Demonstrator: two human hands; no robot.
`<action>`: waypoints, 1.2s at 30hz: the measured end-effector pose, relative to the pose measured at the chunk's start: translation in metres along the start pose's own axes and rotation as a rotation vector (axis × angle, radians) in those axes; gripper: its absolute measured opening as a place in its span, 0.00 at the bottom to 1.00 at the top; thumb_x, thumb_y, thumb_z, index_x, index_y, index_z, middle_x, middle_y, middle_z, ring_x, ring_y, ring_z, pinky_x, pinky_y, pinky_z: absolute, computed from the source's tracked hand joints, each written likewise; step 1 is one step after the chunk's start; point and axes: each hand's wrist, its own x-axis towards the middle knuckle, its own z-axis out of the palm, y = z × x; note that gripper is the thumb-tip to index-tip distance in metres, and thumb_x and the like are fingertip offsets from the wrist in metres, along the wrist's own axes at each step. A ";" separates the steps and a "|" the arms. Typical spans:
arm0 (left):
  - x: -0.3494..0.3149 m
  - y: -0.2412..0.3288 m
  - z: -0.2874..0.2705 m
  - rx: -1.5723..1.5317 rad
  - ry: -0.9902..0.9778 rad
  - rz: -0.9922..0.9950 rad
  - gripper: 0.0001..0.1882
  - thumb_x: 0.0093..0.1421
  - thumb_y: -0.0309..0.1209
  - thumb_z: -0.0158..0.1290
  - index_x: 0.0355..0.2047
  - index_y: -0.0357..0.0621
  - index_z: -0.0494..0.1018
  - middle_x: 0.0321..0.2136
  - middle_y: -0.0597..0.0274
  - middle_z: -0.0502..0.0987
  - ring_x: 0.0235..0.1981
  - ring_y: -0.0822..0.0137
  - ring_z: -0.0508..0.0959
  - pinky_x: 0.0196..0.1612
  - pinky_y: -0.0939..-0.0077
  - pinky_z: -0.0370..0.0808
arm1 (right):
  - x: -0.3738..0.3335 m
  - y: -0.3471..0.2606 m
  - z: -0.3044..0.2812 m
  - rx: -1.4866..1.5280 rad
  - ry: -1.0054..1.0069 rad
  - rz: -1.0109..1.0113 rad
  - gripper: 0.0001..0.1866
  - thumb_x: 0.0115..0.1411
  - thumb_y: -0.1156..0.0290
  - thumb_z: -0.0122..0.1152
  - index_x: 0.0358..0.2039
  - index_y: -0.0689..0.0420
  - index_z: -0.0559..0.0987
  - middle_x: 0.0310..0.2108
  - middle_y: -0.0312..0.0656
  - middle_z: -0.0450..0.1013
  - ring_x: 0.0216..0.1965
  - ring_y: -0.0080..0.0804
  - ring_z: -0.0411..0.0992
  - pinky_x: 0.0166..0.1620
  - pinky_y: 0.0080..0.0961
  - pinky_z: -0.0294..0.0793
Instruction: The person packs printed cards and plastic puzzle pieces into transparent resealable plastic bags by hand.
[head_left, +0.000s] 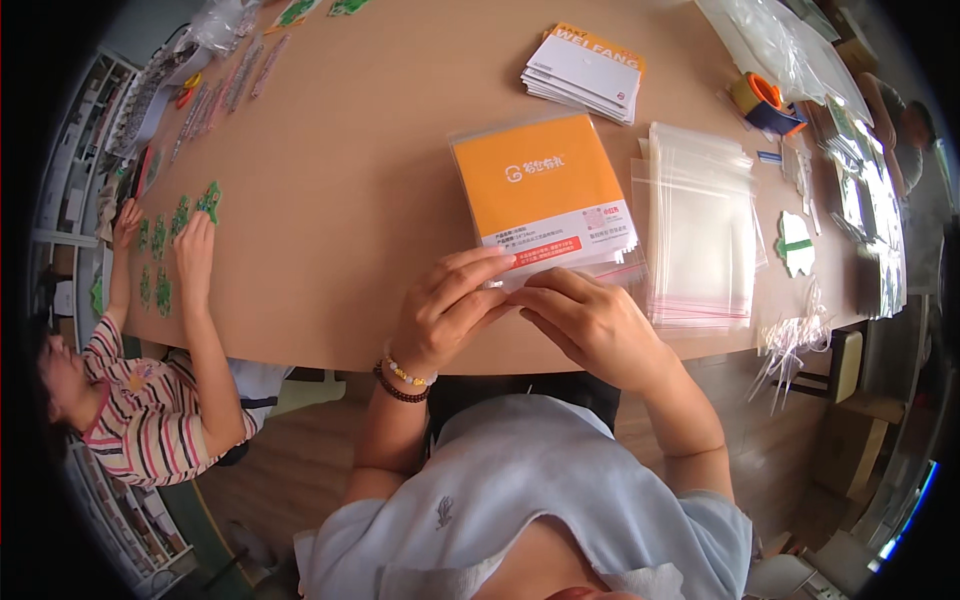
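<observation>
A stack of orange-and-white printed cards in clear plastic bags [535,190] lies in front of me on the table. My left hand [455,305] is at the near edge of the top bag, its fingers closed on that edge. Beside it, my right hand [590,315] pinches the same edge, the fingertips of both hands almost meeting. What exactly the fingertips grip is partly hidden by the fingers. Just right of the stack lies a pile of flat clear plastic bags [700,230] with reddish seal strips.
Beyond the stack sits a pile of white and orange cards [585,75]. At the right are an orange-and-blue tape dispenser [765,100], a green-and-white cutout [796,245] and stacked packets [870,220]. On the left, a co-worker in a striped shirt [160,400] handles green pieces [163,290].
</observation>
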 end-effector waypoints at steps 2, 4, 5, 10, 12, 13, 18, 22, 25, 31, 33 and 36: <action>-0.001 0.001 0.000 0.003 0.001 -0.004 0.10 0.44 0.23 0.64 0.24 0.36 0.74 0.41 0.54 0.78 0.45 0.55 0.77 0.44 0.65 0.77 | -0.002 0.001 0.002 -0.066 -0.007 -0.036 0.14 0.48 0.74 0.59 0.38 0.61 0.75 0.31 0.38 0.69 0.32 0.33 0.73 0.32 0.26 0.75; -0.001 0.001 0.002 -0.013 0.004 0.004 0.09 0.45 0.23 0.64 0.24 0.36 0.74 0.41 0.53 0.78 0.45 0.54 0.77 0.44 0.65 0.77 | -0.004 0.002 0.003 -0.148 -0.012 -0.058 0.14 0.47 0.74 0.58 0.36 0.61 0.75 0.31 0.38 0.69 0.32 0.32 0.73 0.31 0.25 0.75; 0.000 0.001 0.001 -0.007 -0.008 0.010 0.10 0.44 0.23 0.64 0.25 0.36 0.74 0.42 0.55 0.77 0.44 0.55 0.77 0.43 0.66 0.78 | -0.003 0.002 0.005 -0.162 -0.022 -0.069 0.13 0.46 0.74 0.57 0.35 0.61 0.75 0.30 0.38 0.68 0.31 0.31 0.73 0.30 0.25 0.75; -0.001 0.001 -0.002 0.041 -0.072 -0.014 0.08 0.48 0.24 0.62 0.27 0.36 0.74 0.43 0.53 0.77 0.46 0.53 0.76 0.46 0.61 0.74 | 0.001 0.010 0.012 -0.181 0.039 -0.131 0.10 0.47 0.70 0.57 0.30 0.60 0.74 0.29 0.39 0.69 0.32 0.33 0.72 0.32 0.28 0.74; 0.000 0.000 -0.004 0.027 -0.060 -0.003 0.07 0.50 0.23 0.60 0.28 0.37 0.73 0.42 0.51 0.77 0.45 0.51 0.76 0.47 0.60 0.74 | 0.001 0.011 0.015 -0.168 0.160 -0.181 0.10 0.49 0.70 0.58 0.31 0.60 0.72 0.28 0.40 0.67 0.29 0.34 0.69 0.31 0.28 0.72; -0.001 -0.001 -0.004 0.036 -0.054 0.004 0.06 0.51 0.22 0.59 0.28 0.36 0.72 0.42 0.49 0.77 0.45 0.50 0.77 0.47 0.60 0.74 | 0.000 0.012 0.016 -0.088 0.228 -0.154 0.09 0.50 0.72 0.59 0.31 0.60 0.72 0.28 0.40 0.67 0.29 0.34 0.69 0.32 0.29 0.71; -0.006 -0.008 0.002 -0.014 -0.046 -0.057 0.06 0.52 0.20 0.59 0.27 0.37 0.71 0.41 0.48 0.78 0.45 0.48 0.77 0.47 0.59 0.74 | -0.041 0.027 -0.024 0.510 0.570 0.238 0.02 0.62 0.76 0.53 0.33 0.60 0.71 0.34 0.42 0.68 0.39 0.34 0.70 0.42 0.30 0.69; -0.013 -0.006 -0.002 -0.002 -0.021 -0.044 0.08 0.50 0.19 0.60 0.28 0.37 0.71 0.40 0.48 0.78 0.44 0.49 0.77 0.46 0.59 0.75 | -0.109 0.050 -0.084 0.835 1.298 0.423 0.06 0.67 0.72 0.47 0.38 0.60 0.71 0.38 0.38 0.70 0.16 0.15 0.62 0.17 0.11 0.60; -0.007 -0.006 0.002 -0.010 -0.018 -0.012 0.08 0.50 0.20 0.61 0.28 0.37 0.71 0.40 0.48 0.78 0.44 0.49 0.77 0.46 0.59 0.76 | -0.198 0.076 -0.129 0.055 1.269 0.929 0.07 0.62 0.68 0.57 0.36 0.58 0.77 0.33 0.36 0.73 0.14 0.16 0.61 0.17 0.15 0.59; -0.004 -0.009 -0.001 0.033 -0.014 0.004 0.12 0.50 0.21 0.61 0.35 0.38 0.73 0.43 0.50 0.76 0.45 0.50 0.76 0.48 0.58 0.74 | -0.266 0.125 -0.134 -0.744 0.872 1.113 0.08 0.54 0.68 0.62 0.32 0.58 0.78 0.38 0.45 0.70 0.38 0.39 0.70 0.41 0.30 0.70; -0.006 -0.005 -0.005 0.095 -0.004 -0.033 0.14 0.50 0.21 0.62 0.38 0.39 0.73 0.45 0.51 0.75 0.47 0.50 0.75 0.48 0.58 0.73 | -0.268 0.135 -0.128 -0.771 0.857 1.116 0.07 0.52 0.69 0.63 0.30 0.58 0.78 0.37 0.46 0.71 0.42 0.43 0.69 0.44 0.33 0.68; 0.007 0.001 -0.004 0.158 -0.127 -0.026 0.19 0.48 0.26 0.63 0.41 0.42 0.75 0.47 0.55 0.75 0.49 0.54 0.73 0.50 0.60 0.68 | -0.276 0.125 -0.132 -0.730 0.763 1.114 0.06 0.54 0.70 0.61 0.31 0.58 0.79 0.34 0.45 0.71 0.38 0.42 0.70 0.43 0.31 0.69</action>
